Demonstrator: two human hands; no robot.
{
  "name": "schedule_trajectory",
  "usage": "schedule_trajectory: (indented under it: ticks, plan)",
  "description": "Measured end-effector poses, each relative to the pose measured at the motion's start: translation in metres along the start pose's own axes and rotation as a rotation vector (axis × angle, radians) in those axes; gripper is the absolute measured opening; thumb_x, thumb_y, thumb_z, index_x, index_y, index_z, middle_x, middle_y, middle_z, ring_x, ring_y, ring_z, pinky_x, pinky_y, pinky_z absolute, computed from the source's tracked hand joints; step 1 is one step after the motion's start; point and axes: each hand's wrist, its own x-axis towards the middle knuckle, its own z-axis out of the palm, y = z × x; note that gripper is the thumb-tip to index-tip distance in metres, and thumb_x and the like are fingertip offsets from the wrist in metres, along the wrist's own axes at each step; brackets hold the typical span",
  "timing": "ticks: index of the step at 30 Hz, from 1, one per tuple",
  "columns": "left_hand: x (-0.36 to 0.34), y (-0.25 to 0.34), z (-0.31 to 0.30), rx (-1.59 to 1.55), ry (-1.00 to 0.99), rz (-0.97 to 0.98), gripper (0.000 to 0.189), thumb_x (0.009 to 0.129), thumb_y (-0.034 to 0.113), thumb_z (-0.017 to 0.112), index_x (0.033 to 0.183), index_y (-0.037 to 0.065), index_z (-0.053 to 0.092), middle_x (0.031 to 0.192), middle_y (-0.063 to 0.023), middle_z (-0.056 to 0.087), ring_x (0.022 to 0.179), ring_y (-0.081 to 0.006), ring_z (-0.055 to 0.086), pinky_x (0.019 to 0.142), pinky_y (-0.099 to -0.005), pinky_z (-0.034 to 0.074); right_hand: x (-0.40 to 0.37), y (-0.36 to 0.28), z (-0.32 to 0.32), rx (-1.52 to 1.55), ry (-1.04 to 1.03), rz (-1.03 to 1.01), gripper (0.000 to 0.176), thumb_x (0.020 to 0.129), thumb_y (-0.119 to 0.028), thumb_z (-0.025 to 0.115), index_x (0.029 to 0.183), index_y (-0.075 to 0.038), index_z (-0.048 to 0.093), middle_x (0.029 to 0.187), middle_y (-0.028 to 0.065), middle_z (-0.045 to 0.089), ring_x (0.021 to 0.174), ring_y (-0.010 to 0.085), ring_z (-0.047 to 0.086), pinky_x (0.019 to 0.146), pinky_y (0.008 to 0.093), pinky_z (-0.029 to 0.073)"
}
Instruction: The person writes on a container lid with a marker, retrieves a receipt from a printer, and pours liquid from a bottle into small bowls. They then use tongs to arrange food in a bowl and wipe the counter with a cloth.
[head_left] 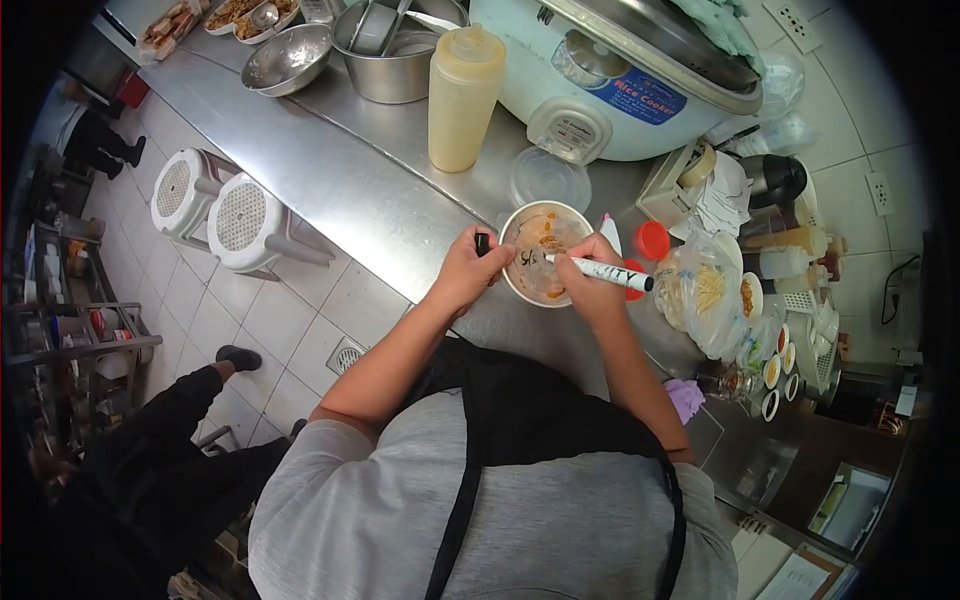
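Note:
A round white takeout bowl point(519, 290) with a clear lid point(528, 238) is in front of me at the counter's edge. Orange-brown food shows through the lid, and dark handwriting marks its top. My left hand point(470, 270) grips the bowl's left side, with a black marker cap point(483, 244) between its fingers. In my right hand point(596, 290) is a white marker point(612, 273), its tip at the writing on the lid. Another clear plastic lid point(550, 180) lies just beyond the bowl.
A squeeze bottle point(466, 100), a steel pot point(385, 75) and a rice cooker point(600, 75) stand beyond the bowl. Red lids point(652, 240) and bagged noodles point(700, 290) lie to the right. White stools point(245, 220) are at left, with a person's leg point(190, 400) nearby.

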Motion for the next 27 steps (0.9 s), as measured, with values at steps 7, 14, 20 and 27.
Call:
schedule_trajectory:
  ticks: [7,14,20,27]
  plan:
    - [0.0,0.001,0.0,0.007,-0.007,-0.008,0.023,0.073,0.011,0.059,0.078,0.006,0.037,0.062,0.0001,0.043,0.047,-0.0053,0.038,0.04,-0.0175,0.031,0.002,0.003,-0.002,-0.029,0.029,-0.051,0.014,0.068,-0.004,0.058,0.065,-0.004,0.044,0.057,0.0007,0.048,0.05,0.0049,0.044,0.046,0.0202,0.036]
    - [-0.001,0.001,0.001,-0.005,-0.008,-0.014,0.023,0.074,0.011,0.059,0.079,0.006,0.037,0.062,-0.0004,0.044,0.047,-0.0053,0.038,0.041,-0.0174,0.031,0.0,0.003,-0.005,-0.043,0.009,-0.083,0.012,0.066,-0.004,0.058,0.064,-0.003,0.045,0.054,0.0007,0.048,0.05,0.0053,0.044,0.046,0.0208,0.037]
    - [0.0,0.001,0.0,0.02,0.002,-0.015,0.023,0.073,0.011,0.059,0.079,0.006,0.037,0.061,-0.0003,0.044,0.047,-0.0053,0.038,0.041,-0.0174,0.031,0.006,0.004,-0.01,-0.075,-0.01,-0.081,0.014,0.069,-0.003,0.057,0.065,-0.004,0.044,0.058,-0.0013,0.047,0.051,0.0034,0.041,0.046,0.0187,0.034]
    - [0.001,-0.001,-0.001,0.014,-0.007,-0.011,0.023,0.073,0.011,0.059,0.079,0.006,0.037,0.061,0.0,0.043,0.047,-0.0053,0.038,0.041,-0.0176,0.031,0.006,0.009,-0.013,0.029,0.049,-0.05,0.016,0.065,-0.005,0.058,0.06,-0.004,0.044,0.053,0.0003,0.046,0.05,0.0052,0.042,0.046,0.0212,0.035]
